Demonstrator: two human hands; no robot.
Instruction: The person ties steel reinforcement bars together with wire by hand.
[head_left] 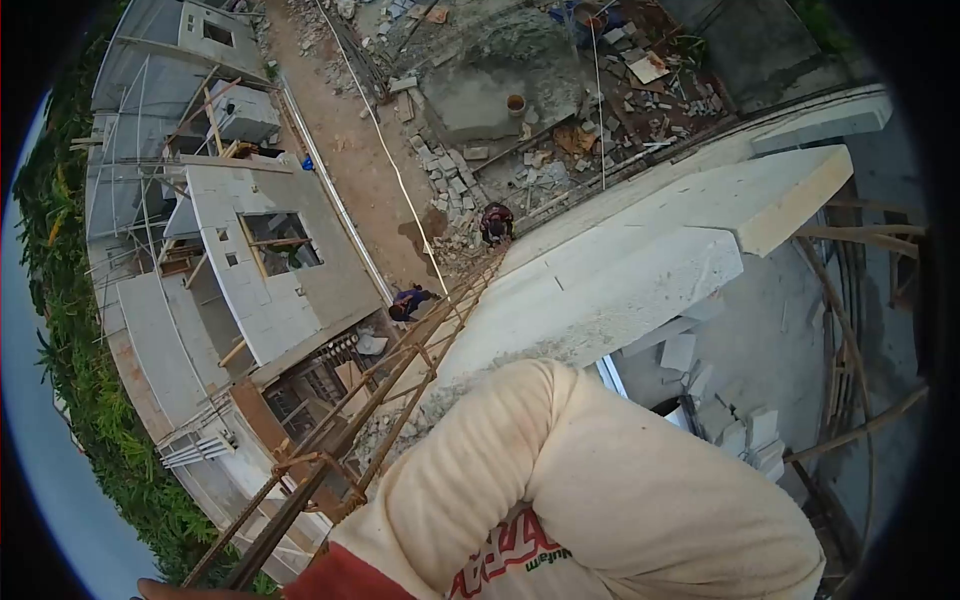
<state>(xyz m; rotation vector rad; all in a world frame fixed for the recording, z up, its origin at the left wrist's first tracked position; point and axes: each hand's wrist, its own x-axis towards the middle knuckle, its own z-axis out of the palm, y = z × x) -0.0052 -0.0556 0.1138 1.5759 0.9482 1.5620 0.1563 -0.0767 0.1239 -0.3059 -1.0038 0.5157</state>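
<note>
A cream sleeve (pixel 640 440) with a red cuff bends across the bottom of the head view and reaches to the lower left. It looks like my right arm. Only a sliver of my right hand (pixel 205 592) shows at the bottom edge; its fingers are mostly cut off. Close by is the lower end of a long rust-brown frame (pixel 400 365) of bars with cross-ties, like a rebar cage. Whether the hand grips it cannot be made out. The frame slants from the lower left toward the ground far below. My left hand is out of view.
Below my arm runs a thick pale wall top (pixel 600 280), with a long drop beside it. Two people, one in dark clothes (pixel 495 222) and one in blue (pixel 410 302), are near the frame's far end. Rubble (pixel 450 180) and an unfinished building (pixel 290 300) lie beyond.
</note>
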